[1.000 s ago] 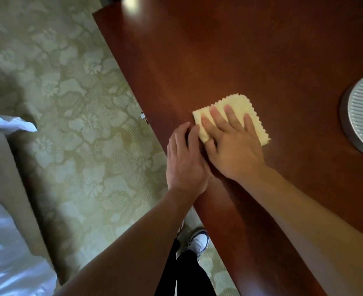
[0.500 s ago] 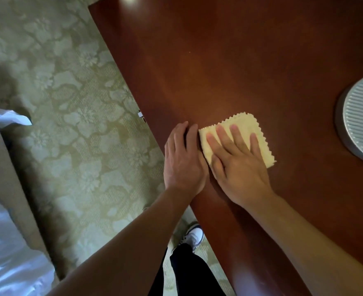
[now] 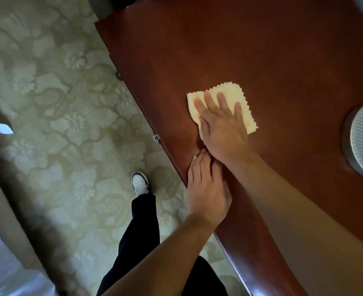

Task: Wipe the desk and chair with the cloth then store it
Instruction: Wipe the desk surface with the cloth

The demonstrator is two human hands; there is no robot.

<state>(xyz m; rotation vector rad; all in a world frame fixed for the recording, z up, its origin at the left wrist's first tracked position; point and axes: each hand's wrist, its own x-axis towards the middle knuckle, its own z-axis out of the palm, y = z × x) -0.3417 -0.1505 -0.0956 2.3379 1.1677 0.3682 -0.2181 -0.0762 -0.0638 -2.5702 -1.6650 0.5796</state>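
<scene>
We press our right hand (image 3: 223, 127) flat on the pale yellow zigzag-edged cloth (image 3: 234, 97), while our relaxed left hand (image 3: 206, 189) rests at the reddish-brown wooden worktop's (image 3: 261, 50) near edge.

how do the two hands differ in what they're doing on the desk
The right hand lies flat on the yellow cloth with fingers spread; the left hand touches no cloth and rests at the desk edge. The right hand is further in over the desk top; the left hand sits nearer the carpet side, fingers close together. Both have straight fingers and grip nothing.
</scene>
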